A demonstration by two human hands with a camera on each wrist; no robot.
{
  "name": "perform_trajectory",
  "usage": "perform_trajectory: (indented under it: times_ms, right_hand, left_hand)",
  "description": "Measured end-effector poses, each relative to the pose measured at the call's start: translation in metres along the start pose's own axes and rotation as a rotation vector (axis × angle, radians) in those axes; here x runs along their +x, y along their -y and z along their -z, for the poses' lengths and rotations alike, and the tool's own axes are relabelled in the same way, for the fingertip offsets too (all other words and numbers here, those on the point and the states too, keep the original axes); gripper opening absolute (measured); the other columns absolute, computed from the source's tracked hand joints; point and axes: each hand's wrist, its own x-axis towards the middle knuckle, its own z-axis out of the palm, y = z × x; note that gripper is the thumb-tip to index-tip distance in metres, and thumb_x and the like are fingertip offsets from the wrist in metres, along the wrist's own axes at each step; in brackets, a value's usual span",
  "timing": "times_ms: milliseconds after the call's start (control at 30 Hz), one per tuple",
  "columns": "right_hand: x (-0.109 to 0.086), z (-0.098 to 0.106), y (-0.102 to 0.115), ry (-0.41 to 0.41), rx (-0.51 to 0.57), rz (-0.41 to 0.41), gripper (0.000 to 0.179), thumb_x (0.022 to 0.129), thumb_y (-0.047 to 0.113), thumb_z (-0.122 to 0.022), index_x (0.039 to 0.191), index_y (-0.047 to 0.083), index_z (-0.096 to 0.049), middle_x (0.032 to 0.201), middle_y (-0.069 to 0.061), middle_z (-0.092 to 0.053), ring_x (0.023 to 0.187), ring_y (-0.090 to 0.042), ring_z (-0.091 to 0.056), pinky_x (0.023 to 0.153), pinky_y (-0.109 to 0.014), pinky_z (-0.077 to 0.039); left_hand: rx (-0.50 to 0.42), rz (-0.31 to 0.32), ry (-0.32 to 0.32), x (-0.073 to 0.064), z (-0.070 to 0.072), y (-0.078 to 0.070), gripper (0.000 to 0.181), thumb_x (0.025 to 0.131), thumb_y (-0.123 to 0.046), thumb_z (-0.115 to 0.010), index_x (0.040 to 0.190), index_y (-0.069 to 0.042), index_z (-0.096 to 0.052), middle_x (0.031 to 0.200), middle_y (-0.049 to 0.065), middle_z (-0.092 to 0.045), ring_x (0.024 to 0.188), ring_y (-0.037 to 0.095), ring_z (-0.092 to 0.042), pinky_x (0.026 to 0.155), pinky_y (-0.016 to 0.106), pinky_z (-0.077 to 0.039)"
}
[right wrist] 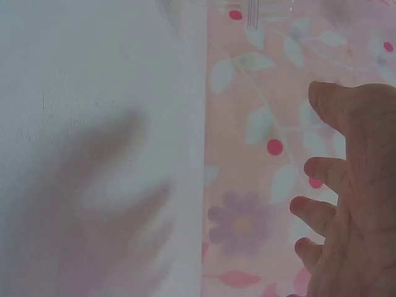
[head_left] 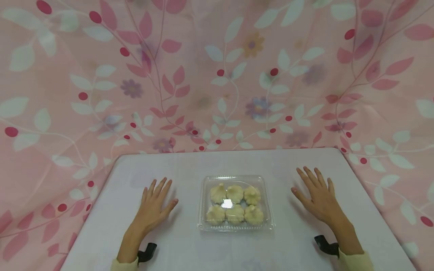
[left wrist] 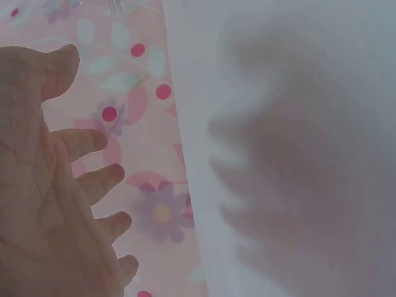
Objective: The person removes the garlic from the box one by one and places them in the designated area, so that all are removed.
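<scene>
Pale yellow sleeves (head_left: 356, 261) are reaching in from the bottom edge, with black wrist devices (head_left: 147, 252) jutting inward, and ahead of them the left hand (head_left: 153, 209) and the right hand (head_left: 318, 201) are hovering over the white table (head_left: 188, 163), each spreading its fingers apart. Between the two hands, touching neither, a clear plastic box (head_left: 235, 227) is sitting on the table, with six pale, pleated, bun-like pieces (head_left: 235, 213) showing through it in two rows of three. Beyond the table's far edge, a pink cloth (head_left: 200, 86) with a leaf-and-flower print is hanging as a backdrop.
</scene>
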Motion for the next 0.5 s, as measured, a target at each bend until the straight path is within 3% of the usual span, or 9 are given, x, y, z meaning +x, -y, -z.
perform_trajectory:
  times_ms: [333,500]
  right_hand:
    - [-0.002,0.002,0.012,-0.058,0.087,0.066,0.076,0.088,0.035,-0.073,0.153,0.018,-0.037,0.153,-0.016,-0.037,0.143,-0.039,-0.021,0.109,-0.068,-0.004]
    - [-0.001,0.003,0.018,-0.081,0.118,0.092,0.075,0.085,0.035,-0.077,0.150,0.020,-0.043,0.148,-0.011,-0.044,0.138,-0.035,-0.032,0.101,-0.071,-0.023]
  left_hand:
    - [-0.138,-0.078,-0.016,-0.004,-0.002,-0.013,0.069,0.096,-0.047,-0.060,0.151,-0.011,-0.039,0.155,0.012,-0.035,0.145,0.041,-0.017,0.108,0.066,-0.015]
    - [-0.190,-0.087,-0.004,-0.007,-0.002,-0.023,0.067,0.094,-0.046,-0.062,0.150,-0.014,-0.041,0.155,0.008,-0.036,0.144,0.040,-0.021,0.107,0.067,-0.018]
